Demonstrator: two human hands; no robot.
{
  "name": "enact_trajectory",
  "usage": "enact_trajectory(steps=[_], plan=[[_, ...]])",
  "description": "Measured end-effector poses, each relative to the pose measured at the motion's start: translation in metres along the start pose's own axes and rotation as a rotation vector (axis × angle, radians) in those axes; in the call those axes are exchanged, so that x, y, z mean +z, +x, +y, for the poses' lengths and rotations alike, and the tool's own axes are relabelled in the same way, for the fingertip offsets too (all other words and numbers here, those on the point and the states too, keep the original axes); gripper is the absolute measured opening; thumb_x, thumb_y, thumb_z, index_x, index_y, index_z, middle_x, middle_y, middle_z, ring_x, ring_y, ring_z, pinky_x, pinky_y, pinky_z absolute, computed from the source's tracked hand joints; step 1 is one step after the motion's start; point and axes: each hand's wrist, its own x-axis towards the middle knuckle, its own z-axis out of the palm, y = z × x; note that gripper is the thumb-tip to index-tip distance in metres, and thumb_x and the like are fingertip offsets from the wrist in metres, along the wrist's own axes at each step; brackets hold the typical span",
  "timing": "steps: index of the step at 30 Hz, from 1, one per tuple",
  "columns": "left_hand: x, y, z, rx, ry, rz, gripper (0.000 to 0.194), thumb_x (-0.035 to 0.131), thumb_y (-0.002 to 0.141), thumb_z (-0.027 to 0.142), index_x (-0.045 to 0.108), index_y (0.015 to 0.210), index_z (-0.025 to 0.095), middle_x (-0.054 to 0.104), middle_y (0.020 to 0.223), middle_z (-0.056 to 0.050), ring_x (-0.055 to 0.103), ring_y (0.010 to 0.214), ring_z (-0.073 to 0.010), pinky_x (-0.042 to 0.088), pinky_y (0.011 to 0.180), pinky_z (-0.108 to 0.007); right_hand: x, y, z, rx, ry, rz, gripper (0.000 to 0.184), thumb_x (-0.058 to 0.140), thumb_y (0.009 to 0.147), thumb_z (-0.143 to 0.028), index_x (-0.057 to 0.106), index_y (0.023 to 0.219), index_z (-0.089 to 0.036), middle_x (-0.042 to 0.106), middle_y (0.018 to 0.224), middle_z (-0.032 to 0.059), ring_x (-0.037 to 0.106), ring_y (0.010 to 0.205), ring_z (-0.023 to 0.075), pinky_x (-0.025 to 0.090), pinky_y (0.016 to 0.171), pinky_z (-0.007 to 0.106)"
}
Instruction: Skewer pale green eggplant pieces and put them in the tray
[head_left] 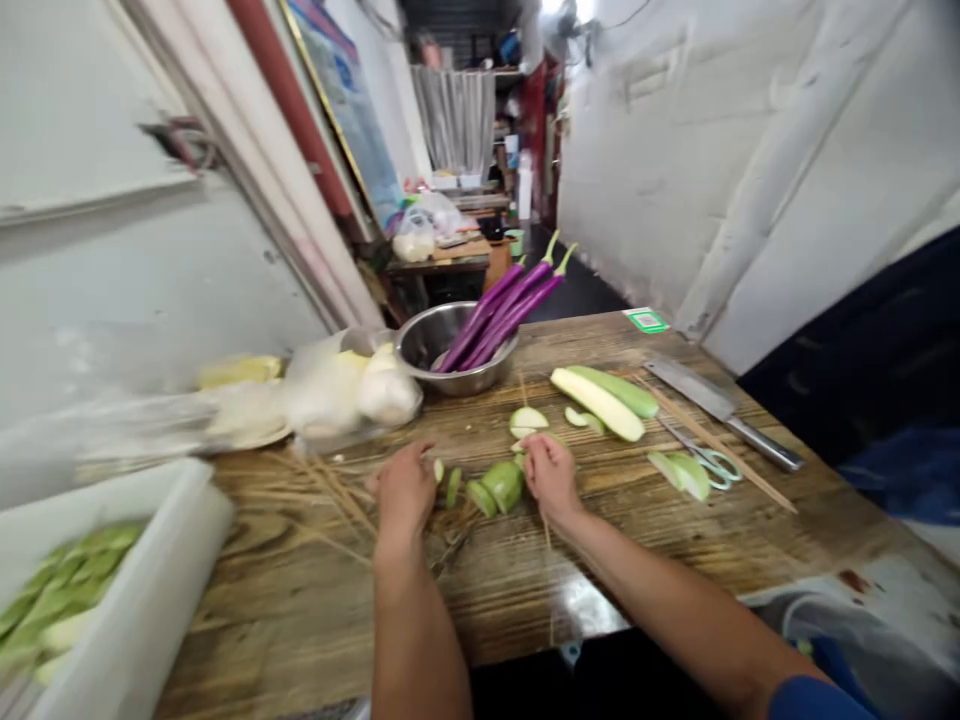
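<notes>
Wooden table (292,620) beneath left hand (407,487) and right hand (551,475).
White tub (191,535) left of left hand (curled; contents cannot be told); steel bowl (476,382) of purple eggplants (504,312) beyond both; cleaver (690,387) right of right hand; sliced green squash (506,486) between hands; thin skewer (547,537) pinched in right.

The tabletop (285,620) is grained wood with a light sheen. The bowl (465,385) is smooth, reflective metal; the eggplants (504,315) in it have glossy skins. Left of the bowl, the bag (322,395) is thin, translucent plastic. Farther left and nearer than the bowl, the tub (176,580) is smooth plastic. In front of the bowl, the green vegetable (506,485) has smooth skin. Right of the bowl, the cleaver (720,408) is metal and the long stick (757,479) is matt wood.
</notes>
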Motion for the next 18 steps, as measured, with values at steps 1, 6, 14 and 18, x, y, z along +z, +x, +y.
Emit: enact_trajectory(steps=[1, 6, 14, 18], plan=[[-0.003, -0.003, -0.003, 0.015, 0.014, -0.035, 0.032, 0.046, 0.081, 0.025, 0.062, 0.108, 0.021, 0.063, 0.112, -0.011, 0.053, 0.107, -0.0289, 0.032, 0.091, -0.045, 0.0, 0.0, 0.001, 0.011, 0.027, -0.002, 0.024, 0.044, 0.082, -0.038, 0.053, 0.073, -0.018, 0.033, 0.04, -0.011, 0.026, 0.032, 0.0057, 0.02, 0.035, 0.019], [-0.012, -0.02, -0.014, 0.127, 0.043, -0.191, 0.039, 0.059, 0.073, 0.034, 0.059, 0.111, 0.025, 0.059, 0.117, -0.007, 0.047, 0.109, -0.0263, 0.031, 0.091, -0.039, -0.001, -0.002, 0.0, 0.041, 0.139, 0.011, 0.022, 0.051, 0.079, -0.038, 0.054, 0.072, -0.017, 0.036, 0.039, -0.011, 0.024, 0.029, 0.0038, 0.015, 0.031, 0.018], [0.005, -0.027, -0.002, 0.096, 0.259, -0.162, 0.022, 0.063, 0.067, 0.03, 0.067, 0.089, 0.027, 0.049, 0.122, -0.007, 0.037, 0.113, -0.0293, 0.025, 0.092, -0.048, 0.0, -0.003, -0.002, 0.069, 0.145, -0.015, 0.022, 0.052, 0.08, -0.038, 0.054, 0.073, -0.017, 0.038, 0.039, -0.0108, 0.024, 0.028, 0.0037, 0.016, 0.03, 0.017], [0.013, -0.023, 0.001, 0.102, 0.255, -0.071, 0.028, 0.062, 0.067, 0.029, 0.065, 0.094, 0.026, 0.046, 0.128, -0.01, 0.032, 0.12, -0.0317, 0.016, 0.096, -0.053, 0.001, -0.005, -0.003, 0.072, 0.089, -0.041, 0.024, 0.05, 0.081, -0.038, 0.056, 0.072, -0.017, 0.037, 0.038, -0.0101, 0.027, 0.03, 0.0045, 0.018, 0.032, 0.018]])
